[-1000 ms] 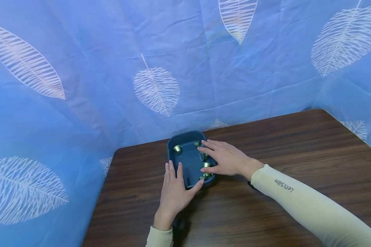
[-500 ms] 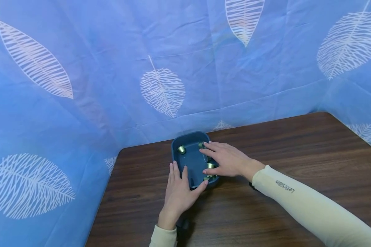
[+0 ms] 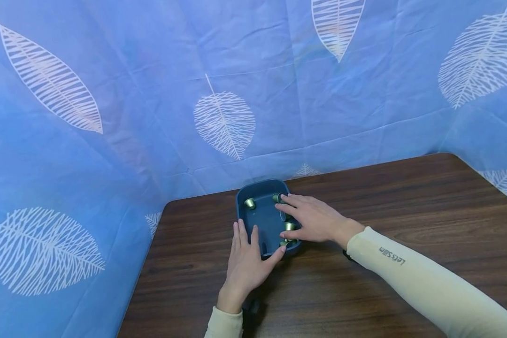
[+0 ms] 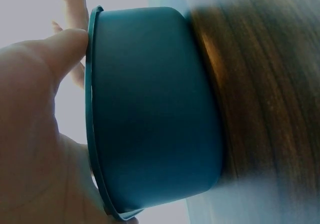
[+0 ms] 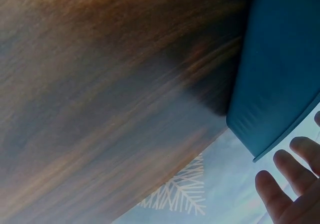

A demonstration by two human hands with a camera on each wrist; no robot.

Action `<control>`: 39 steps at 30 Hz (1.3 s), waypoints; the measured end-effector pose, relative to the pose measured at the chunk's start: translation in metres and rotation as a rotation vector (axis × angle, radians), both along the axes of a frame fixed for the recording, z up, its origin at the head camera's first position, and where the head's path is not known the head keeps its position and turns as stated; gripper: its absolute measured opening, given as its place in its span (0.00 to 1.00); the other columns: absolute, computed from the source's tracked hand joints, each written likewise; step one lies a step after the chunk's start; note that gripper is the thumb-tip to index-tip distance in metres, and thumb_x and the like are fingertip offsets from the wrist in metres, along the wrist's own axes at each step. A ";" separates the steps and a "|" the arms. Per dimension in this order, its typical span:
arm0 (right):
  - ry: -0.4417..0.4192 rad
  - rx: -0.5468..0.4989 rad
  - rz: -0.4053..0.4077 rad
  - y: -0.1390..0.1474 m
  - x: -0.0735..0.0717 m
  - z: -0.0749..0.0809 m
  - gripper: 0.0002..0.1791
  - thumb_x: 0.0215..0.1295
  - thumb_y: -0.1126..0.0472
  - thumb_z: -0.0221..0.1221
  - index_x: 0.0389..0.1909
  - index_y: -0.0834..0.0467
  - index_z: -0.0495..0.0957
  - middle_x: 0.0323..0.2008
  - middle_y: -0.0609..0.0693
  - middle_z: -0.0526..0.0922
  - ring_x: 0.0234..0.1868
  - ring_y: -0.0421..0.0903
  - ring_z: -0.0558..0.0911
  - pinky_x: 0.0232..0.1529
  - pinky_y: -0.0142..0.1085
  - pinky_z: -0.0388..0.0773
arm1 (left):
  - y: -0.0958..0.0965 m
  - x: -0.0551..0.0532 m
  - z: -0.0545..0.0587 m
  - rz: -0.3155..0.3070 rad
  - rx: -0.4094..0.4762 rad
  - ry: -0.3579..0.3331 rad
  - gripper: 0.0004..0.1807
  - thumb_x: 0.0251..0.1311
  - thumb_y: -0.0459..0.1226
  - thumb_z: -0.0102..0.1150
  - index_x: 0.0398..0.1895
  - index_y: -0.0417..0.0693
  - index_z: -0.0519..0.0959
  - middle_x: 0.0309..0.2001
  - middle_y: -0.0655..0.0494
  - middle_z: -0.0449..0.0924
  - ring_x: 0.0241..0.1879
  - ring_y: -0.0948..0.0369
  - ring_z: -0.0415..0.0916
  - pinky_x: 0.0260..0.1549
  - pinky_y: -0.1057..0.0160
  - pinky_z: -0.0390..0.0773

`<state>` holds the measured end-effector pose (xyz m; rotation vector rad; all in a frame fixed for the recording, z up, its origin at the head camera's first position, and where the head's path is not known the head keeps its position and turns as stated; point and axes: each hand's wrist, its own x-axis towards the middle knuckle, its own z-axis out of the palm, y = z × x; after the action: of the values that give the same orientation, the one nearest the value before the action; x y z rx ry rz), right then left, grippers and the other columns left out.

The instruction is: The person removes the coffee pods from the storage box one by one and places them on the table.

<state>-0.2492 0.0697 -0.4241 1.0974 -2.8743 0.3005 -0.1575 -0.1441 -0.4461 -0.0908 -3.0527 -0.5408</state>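
A deep blue rectangular bin (image 3: 262, 220) stands near the table's far edge. Inside lie several green-gold coffee capsules: one capsule (image 3: 249, 203) at the far left, the others along the right wall, such as a gold capsule (image 3: 289, 226). My left hand (image 3: 247, 265) rests at the bin's near-left corner, fingers extended along the left rim and thumb at the near-right corner. In the left wrist view its thumb touches the rim above the bin wall (image 4: 150, 108). My right hand (image 3: 314, 213) lies over the right rim with fingers spread, partly covering the capsules there.
A dark wood-grain table (image 3: 384, 202) carries the bin and extends to the right and toward me. Behind it and at both sides hangs a blue cloth (image 3: 152, 94) with white leaf prints.
The head view has swung slightly left, so the whole scene sits a little farther right. Both hands, the bin and the capsules keep their places relative to each other.
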 end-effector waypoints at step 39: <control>-0.016 0.028 0.022 -0.002 0.004 0.000 0.45 0.60 0.27 0.52 0.74 0.43 0.58 0.76 0.52 0.54 0.75 0.55 0.57 0.69 0.57 0.59 | 0.005 0.012 0.016 -0.023 -0.029 -0.054 0.47 0.61 0.68 0.45 0.74 0.47 0.59 0.77 0.39 0.43 0.76 0.40 0.31 0.70 0.38 0.49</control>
<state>-0.2456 0.0677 -0.4237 1.1376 -2.8905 0.2721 -0.1459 -0.1392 -0.4304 -0.1148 -3.1160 -0.5082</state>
